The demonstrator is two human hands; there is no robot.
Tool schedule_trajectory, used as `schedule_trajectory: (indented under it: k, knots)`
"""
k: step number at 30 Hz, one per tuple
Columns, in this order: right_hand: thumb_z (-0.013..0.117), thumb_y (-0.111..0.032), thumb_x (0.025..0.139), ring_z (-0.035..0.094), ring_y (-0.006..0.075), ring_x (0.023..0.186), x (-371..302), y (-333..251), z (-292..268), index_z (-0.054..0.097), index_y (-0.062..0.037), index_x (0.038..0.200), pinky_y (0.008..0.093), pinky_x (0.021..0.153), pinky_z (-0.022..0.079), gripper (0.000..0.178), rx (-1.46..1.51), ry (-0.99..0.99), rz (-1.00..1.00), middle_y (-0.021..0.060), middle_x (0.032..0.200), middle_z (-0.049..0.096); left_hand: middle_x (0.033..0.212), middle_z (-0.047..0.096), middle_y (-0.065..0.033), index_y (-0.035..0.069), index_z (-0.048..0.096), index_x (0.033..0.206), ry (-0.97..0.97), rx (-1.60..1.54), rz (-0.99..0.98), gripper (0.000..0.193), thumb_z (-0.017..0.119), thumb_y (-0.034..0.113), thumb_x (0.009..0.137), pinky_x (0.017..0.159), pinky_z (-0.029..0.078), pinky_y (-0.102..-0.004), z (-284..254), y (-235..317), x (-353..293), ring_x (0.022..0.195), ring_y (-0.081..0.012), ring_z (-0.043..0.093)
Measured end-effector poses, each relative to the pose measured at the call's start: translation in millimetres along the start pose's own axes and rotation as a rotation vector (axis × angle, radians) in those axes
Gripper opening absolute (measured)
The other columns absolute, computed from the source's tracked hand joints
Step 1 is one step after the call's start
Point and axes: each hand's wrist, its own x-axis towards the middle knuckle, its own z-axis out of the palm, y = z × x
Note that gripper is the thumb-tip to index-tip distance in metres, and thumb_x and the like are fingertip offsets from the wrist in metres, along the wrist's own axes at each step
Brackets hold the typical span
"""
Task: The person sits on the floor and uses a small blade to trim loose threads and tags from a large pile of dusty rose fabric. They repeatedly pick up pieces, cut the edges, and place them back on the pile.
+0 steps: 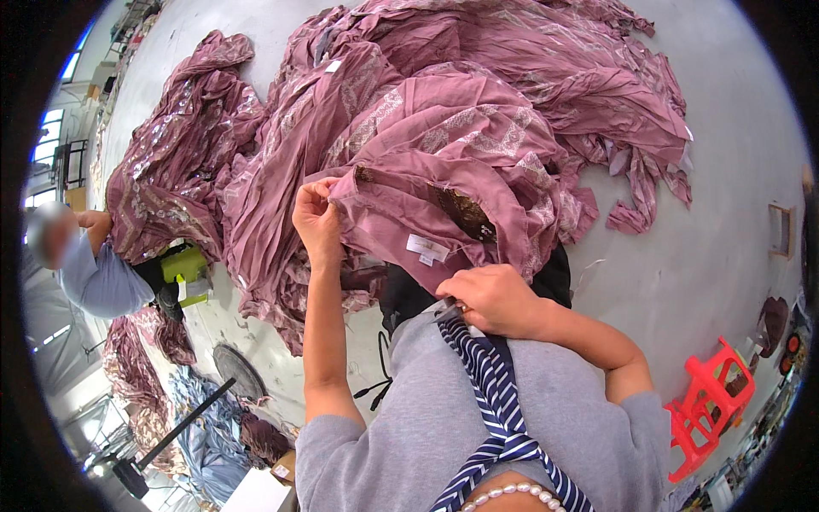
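Observation:
A mauve garment (375, 222) with silvery print lies across my lap and runs into a large heap in front of me. My left hand (317, 224) pinches its edge at the upper left, thumb against fingers. A white label (427, 248) is sewn inside the garment, with a dark sequinned patch (465, 212) beyond it. Near my chest my right hand (495, 299) is closed beside the garment's near edge. A small greyish bit shows by its fingertips, close to the striped tie (478, 358); what it grips is unclear.
More mauve cloth (512, 51) is heaped on the grey floor ahead. A co-worker (98, 264) sits at the left, near a lime-green item (186, 275). Blue cloth (205, 427) and a dark round mat (239, 372) lie lower left. A red plastic stool (704, 410) stands at right.

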Motion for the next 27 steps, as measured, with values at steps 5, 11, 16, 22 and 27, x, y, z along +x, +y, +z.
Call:
schedule_trajectory:
  k: [5, 11, 16, 22, 27]
  knots:
    - [0.066, -0.002, 0.067, 0.062, 0.0243, 0.065, -5, 11, -36, 0.06, -0.0069, 0.084, 0.0356, 0.057, 0.048, 0.019, -0.096, 0.276, 0.072, 0.0081, 0.074, 0.06, 0.1, 0.062, -0.0102, 0.005, 0.047, 0.085, -0.001, 0.014, -0.035, 0.02, 0.055, -0.012, 0.078, 0.086, 0.044, -0.0238, -4, -2, 1, 0.09, -0.0124, 0.057]
    - [0.068, 0.003, 0.067, 0.053, 0.0145, 0.054, -6, 19, -61, 0.063, -0.0044, 0.087, 0.0269, 0.049, 0.041, 0.022, -0.046, 0.429, 0.248, 0.006, 0.066, 0.057, 0.099, 0.062, -0.0082, 0.003, 0.049, 0.086, -0.039, 0.024, -0.065, 0.019, 0.053, -0.014, 0.079, 0.085, 0.045, -0.0235, -6, 0, 1, 0.092, -0.012, 0.058]
    - [0.063, -0.009, 0.071, 0.064, 0.0212, 0.06, 8, 10, -41, 0.056, -0.0062, 0.081, 0.0325, 0.053, 0.047, 0.012, -0.422, 0.17, -0.029, 0.0071, 0.068, 0.061, 0.101, 0.062, -0.0083, 0.001, 0.054, 0.099, -0.08, 0.122, -0.046, 0.024, 0.054, -0.012, 0.079, 0.085, 0.047, -0.025, -10, 1, 0, 0.093, -0.0137, 0.058]
    - [0.061, -0.01, 0.071, 0.063, 0.0233, 0.064, 12, 27, -17, 0.053, -0.0067, 0.081, 0.0366, 0.056, 0.045, 0.013, -0.617, -0.013, 0.089, 0.007, 0.067, 0.06, 0.104, 0.06, -0.0087, 0.003, 0.053, 0.114, 0.197, -0.101, -0.183, 0.03, 0.059, 0.018, 0.089, 0.076, 0.051, -0.0278, -10, 7, -46, 0.087, -0.0154, 0.059]
    - [0.065, -0.009, 0.069, 0.064, 0.0265, 0.066, 5, 30, -18, 0.054, -0.0064, 0.083, 0.0376, 0.057, 0.047, 0.018, -0.412, 0.044, 0.131, 0.0089, 0.07, 0.061, 0.097, 0.06, -0.0044, 0.003, 0.055, 0.112, -0.032, -0.15, -0.669, 0.038, 0.059, 0.035, 0.092, 0.071, 0.051, -0.0269, 17, 9, -113, 0.085, -0.0125, 0.057]
